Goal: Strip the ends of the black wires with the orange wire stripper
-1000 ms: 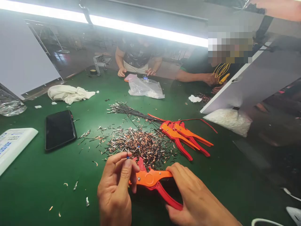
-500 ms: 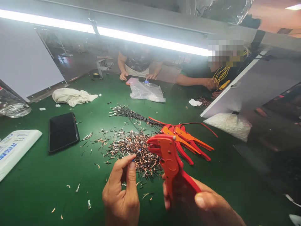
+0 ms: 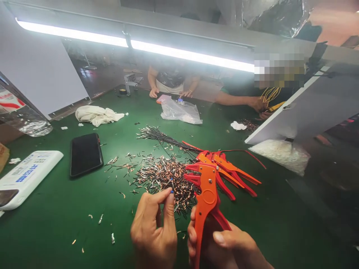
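While the right fingers (image 3: pixel 192 234) clasp orange pliers (image 3: pixel 206 196), the left fingers (image 3: pixel 162 195) pinch what seems a blue piece (image 3: pixel 172 191), mostly hidden.

We honestly can't tell what the tiny blue bit (image 3: pixel 172 192) in our left hand (image 3: pixel 153 228) is. On the pliers (image 3: pixel 208 188), the red handle (image 3: pixel 221 219) disappears behind our right hand (image 3: pixel 237 244), the orange handle (image 3: pixel 199 243) runs off the bottom, and the white device (image 3: pixel 37 172) gets chopped at left.

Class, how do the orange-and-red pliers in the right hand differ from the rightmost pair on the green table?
The held pliers stand roughly upright in the right hand; the rightmost pair lies on the green table. The held pliers look larger; the rightmost pair smaller. Both share orange and red.
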The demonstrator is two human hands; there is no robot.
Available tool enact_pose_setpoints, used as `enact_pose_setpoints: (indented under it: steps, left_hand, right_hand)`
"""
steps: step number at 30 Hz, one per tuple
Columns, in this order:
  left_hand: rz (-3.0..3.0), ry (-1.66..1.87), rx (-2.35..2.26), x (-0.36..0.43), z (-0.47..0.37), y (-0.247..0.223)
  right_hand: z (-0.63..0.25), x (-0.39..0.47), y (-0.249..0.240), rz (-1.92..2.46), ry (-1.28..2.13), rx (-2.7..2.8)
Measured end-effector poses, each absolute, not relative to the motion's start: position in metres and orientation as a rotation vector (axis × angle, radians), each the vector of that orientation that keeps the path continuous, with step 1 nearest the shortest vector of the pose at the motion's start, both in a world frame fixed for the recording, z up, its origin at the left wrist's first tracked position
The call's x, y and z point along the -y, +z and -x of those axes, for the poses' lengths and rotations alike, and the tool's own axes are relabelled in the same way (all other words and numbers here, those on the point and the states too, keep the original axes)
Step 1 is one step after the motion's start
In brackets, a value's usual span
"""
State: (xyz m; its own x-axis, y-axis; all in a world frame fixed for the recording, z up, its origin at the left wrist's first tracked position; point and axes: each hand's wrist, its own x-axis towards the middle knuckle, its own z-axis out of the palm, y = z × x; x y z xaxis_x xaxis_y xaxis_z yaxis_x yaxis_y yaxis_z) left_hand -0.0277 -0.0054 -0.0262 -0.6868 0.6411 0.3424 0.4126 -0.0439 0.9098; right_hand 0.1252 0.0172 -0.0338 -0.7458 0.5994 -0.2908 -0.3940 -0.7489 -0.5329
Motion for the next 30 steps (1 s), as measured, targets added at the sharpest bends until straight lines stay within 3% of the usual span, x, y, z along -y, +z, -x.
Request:
enact_pose_setpoints:
  steps: [30]
  left_hand:
    - [-1.318,1.598,-1.969,0.010,0.026,-0.024]
  right_hand:
    - [-0.126,-0.014,-0.041,0.590,2.326,0.894]
